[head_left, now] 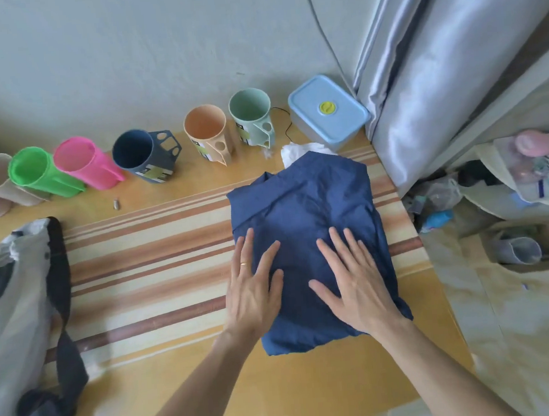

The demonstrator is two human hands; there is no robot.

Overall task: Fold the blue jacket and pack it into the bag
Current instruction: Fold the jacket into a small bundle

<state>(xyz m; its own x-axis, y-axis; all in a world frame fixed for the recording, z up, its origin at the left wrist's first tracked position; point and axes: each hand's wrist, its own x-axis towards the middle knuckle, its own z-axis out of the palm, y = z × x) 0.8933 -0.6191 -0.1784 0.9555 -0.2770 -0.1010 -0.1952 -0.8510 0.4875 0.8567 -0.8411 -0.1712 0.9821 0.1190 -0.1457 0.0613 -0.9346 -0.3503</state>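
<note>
The blue jacket (302, 212) lies folded into a compact rectangle on the striped table (146, 249), right of centre. My left hand (252, 287) rests flat on its near left edge, fingers spread, a ring on one finger. My right hand (352, 277) presses flat on the jacket's near right part, fingers apart. Neither hand grips the cloth. The bag (17, 316), grey with dark straps, sits at the table's left edge, partly out of view.
Several plastic cups stand along the wall: green (36, 172), pink (85, 162), navy (142, 155), peach (207, 131), mint (252, 112). A blue lidded box (328, 113) and white cloth (301, 149) sit behind the jacket. A curtain (435, 66) and clutter are at right.
</note>
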